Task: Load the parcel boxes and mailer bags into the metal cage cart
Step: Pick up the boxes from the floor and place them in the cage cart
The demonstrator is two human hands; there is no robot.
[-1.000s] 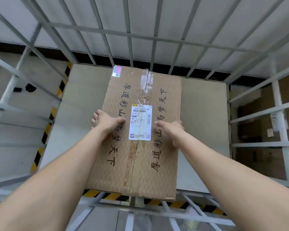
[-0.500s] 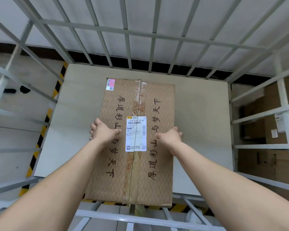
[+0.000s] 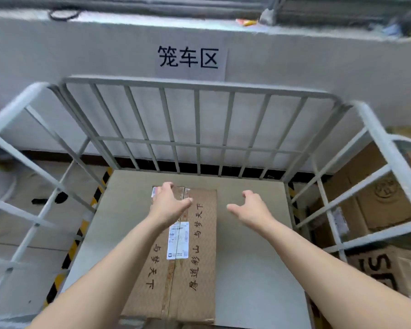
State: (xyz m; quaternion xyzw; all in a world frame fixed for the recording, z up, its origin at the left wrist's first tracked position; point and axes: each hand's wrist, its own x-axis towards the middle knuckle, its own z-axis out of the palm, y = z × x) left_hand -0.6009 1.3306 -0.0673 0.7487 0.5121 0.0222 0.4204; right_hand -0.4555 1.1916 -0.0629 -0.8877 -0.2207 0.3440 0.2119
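- Head view: spotted the box point(image 3: 192, 257) lying flat on the floor point(image 3: 252, 269) of the cart point(image 3: 195, 83), left of centre, long side pointing straight away from the body.
- Caught the left hand point(image 3: 169, 205), nearer of the two, over the box's far left corner, fingers spread and loose, gripping nothing; could not tell whether touching.
- Found the right hand point(image 3: 249, 208) off to the box's right, above bare floor, equally slack.
- Half a second earlier: clamped on both long sides at mid-length; since let go and lifted away.
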